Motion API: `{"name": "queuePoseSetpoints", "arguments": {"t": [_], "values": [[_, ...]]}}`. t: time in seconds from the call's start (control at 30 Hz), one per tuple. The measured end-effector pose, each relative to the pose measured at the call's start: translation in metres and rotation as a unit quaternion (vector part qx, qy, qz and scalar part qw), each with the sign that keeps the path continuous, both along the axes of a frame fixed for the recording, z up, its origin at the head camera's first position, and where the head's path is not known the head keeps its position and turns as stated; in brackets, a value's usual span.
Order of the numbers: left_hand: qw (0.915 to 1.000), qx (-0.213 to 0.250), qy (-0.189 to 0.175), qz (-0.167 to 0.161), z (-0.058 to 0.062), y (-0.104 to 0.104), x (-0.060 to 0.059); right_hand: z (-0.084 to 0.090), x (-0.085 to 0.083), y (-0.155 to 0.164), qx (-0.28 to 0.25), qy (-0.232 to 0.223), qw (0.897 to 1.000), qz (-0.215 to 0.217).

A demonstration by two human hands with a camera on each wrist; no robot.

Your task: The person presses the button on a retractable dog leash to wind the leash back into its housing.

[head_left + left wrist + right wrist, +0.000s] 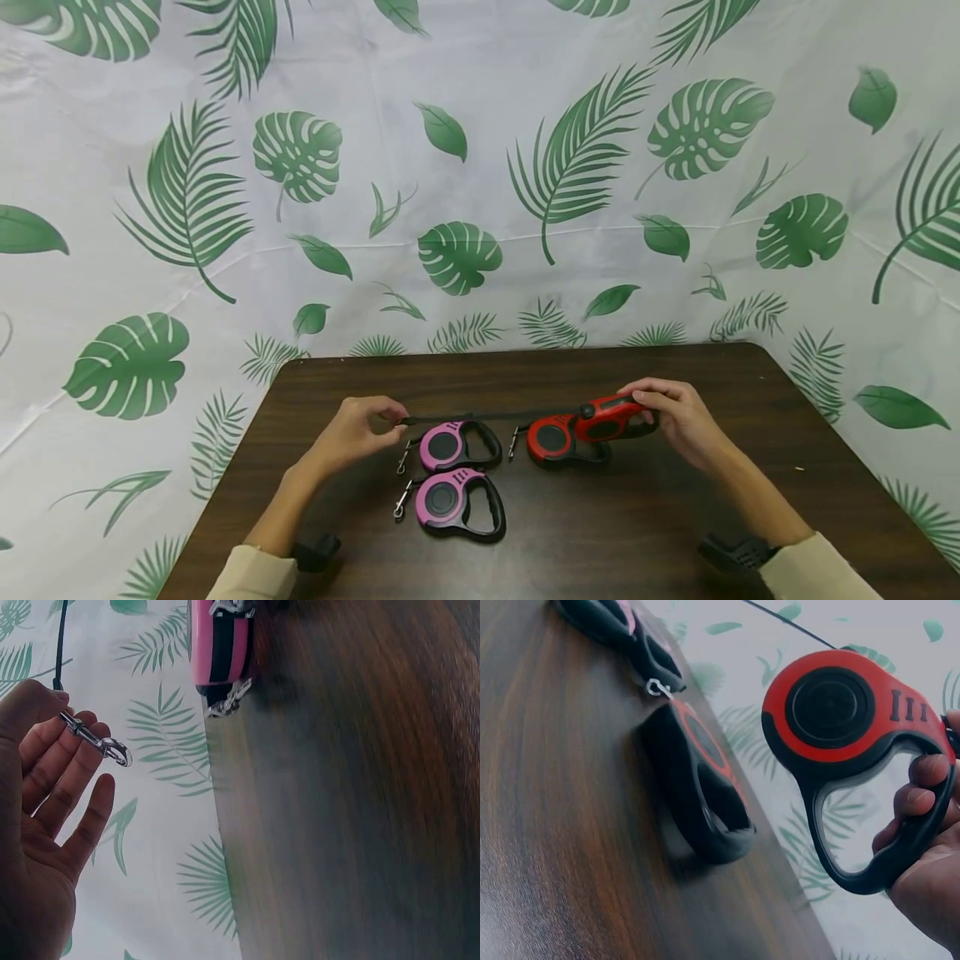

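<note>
My right hand [675, 417] grips the black handle of a red retractable dog leash [821, 705], its fingers curled through the loop, held up above the table. A thin black cord [517, 414] runs out of it to the left. At the cord's other end, my left hand [363, 432] pinches the strap by its silver snap hook [97, 741] between thumb and forefinger; the other fingers are spread. Below the held leash a second red leash [550, 439] lies on the table. Two pink leashes, an upper one [441, 447] and a lower one [439, 501], lie nearer my left hand.
The dark wooden table [600, 533] has its far edge against a white sheet [480, 167] printed with green leaves. Silver hooks of the lying leashes, such as one hook [402, 506], stick out to their left. Black wrist straps sit at both sleeves.
</note>
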State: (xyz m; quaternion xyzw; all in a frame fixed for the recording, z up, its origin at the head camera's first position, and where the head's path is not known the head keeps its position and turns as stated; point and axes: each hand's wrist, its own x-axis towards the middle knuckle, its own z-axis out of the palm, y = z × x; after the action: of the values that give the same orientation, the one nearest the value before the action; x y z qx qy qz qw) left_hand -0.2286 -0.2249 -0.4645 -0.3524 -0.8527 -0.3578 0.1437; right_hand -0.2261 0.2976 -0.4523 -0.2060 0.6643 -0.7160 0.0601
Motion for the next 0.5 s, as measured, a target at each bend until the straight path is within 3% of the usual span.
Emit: {"name": "queuePoseSetpoints", "arguments": {"t": [0.5], "values": [[0.9997, -0.002, -0.005, -0.022, 0.003, 0.019, 0.003, 0.001, 0.004, -0.020, 0.007, 0.000, 1.000, 0.018]]}}
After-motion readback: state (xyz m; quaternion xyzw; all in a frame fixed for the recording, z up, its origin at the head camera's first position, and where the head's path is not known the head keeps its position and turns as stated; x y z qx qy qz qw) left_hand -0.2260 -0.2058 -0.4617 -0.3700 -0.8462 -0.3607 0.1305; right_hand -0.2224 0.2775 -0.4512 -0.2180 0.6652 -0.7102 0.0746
